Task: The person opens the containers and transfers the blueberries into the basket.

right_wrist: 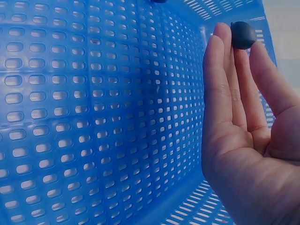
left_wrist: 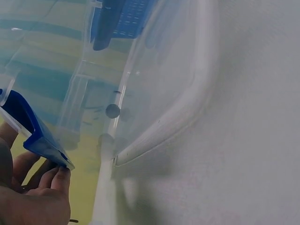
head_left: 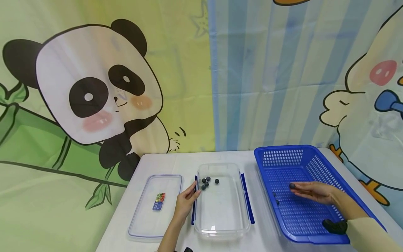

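Note:
My right hand [head_left: 315,191] is over the blue basket [head_left: 318,218], pinching a blueberry [right_wrist: 243,35] between thumb and fingertips. Other dark berries lie in the basket near its left wall. At the middle of the table stands a clear plastic container [head_left: 220,213] with blue side latches. My left hand [head_left: 185,203] holds this container at its left side. Up close in the left wrist view, thumb and fingers grip the blue latch [left_wrist: 40,136]. Several blueberries [head_left: 206,184] sit in the far left part of the container.
A clear lid [head_left: 143,213] with a blue edge and a small printed label [head_left: 158,201] lies on the white table [head_left: 118,224], left of the container. Behind the table hangs a curtain [head_left: 189,87] with cartoon animals.

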Action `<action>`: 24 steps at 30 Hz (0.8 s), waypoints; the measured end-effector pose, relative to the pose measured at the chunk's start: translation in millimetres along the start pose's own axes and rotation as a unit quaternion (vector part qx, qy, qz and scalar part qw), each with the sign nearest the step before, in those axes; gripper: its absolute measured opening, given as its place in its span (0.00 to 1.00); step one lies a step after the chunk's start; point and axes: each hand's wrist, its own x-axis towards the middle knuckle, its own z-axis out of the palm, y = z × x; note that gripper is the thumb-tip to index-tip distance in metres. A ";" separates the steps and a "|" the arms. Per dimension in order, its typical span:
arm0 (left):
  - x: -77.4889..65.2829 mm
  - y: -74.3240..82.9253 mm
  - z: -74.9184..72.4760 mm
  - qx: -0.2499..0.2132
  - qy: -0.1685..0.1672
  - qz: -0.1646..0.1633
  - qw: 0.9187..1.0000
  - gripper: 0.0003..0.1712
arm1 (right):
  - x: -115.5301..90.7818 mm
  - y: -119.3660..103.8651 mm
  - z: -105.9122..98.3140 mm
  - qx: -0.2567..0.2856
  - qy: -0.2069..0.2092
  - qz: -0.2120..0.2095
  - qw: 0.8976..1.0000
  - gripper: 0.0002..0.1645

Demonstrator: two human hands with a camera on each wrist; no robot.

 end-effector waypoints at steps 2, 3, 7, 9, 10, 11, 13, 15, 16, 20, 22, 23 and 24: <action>-1.1 1.4 0.0 0.003 0.002 0.001 1.000 0.30 | 0.4 0.3 -0.2 -0.002 0.001 -0.003 1.000 0.24; -1.3 0.7 0.1 0.005 0.002 0.003 1.000 0.30 | 0.4 0.4 -0.2 -0.003 0.002 -0.004 1.000 0.24; 2.6 -11.1 -0.2 0.005 0.006 0.003 1.000 0.31 | 0.4 0.2 0.2 -0.002 0.000 -0.002 1.000 0.24; 3.8 -15.1 0.1 0.009 0.007 0.009 1.000 0.32 | 0.7 0.3 0.4 -0.002 0.002 -0.001 1.000 0.24; 4.1 -16.0 0.1 0.008 0.010 0.007 1.000 0.32 | 1.1 0.3 0.5 -0.003 0.005 -0.001 1.000 0.24; 4.2 -16.2 0.1 0.007 0.011 0.007 1.000 0.32 | 1.4 0.3 1.1 -0.002 0.008 0.000 1.000 0.24; 4.5 -16.3 0.2 0.004 0.012 0.005 1.000 0.32 | 2.3 0.0 1.8 0.000 0.009 0.001 1.000 0.24; 4.9 -16.1 0.2 0.004 0.013 0.002 1.000 0.32 | 3.7 -0.9 2.9 0.002 0.004 0.001 1.000 0.25; 4.8 -15.7 0.3 0.007 0.015 0.001 1.000 0.32 | 4.4 -1.7 4.3 0.005 0.000 0.000 1.000 0.25; 4.3 -15.9 0.8 0.010 0.021 0.004 1.000 0.31 | 9.7 -7.5 15.5 0.013 -0.019 -0.007 1.000 0.25; 3.5 -15.2 1.3 0.006 0.020 0.007 1.000 0.31 | 13.0 -12.6 25.8 0.011 -0.021 -0.015 1.000 0.25; 3.3 -15.0 1.6 0.003 0.019 0.008 1.000 0.31 | 14.9 -15.5 31.9 0.004 -0.021 -0.023 1.000 0.25; 3.3 -14.8 1.8 0.001 0.017 0.012 1.000 0.31 | 17.2 -18.8 38.8 -0.004 -0.017 -0.028 0.999 0.24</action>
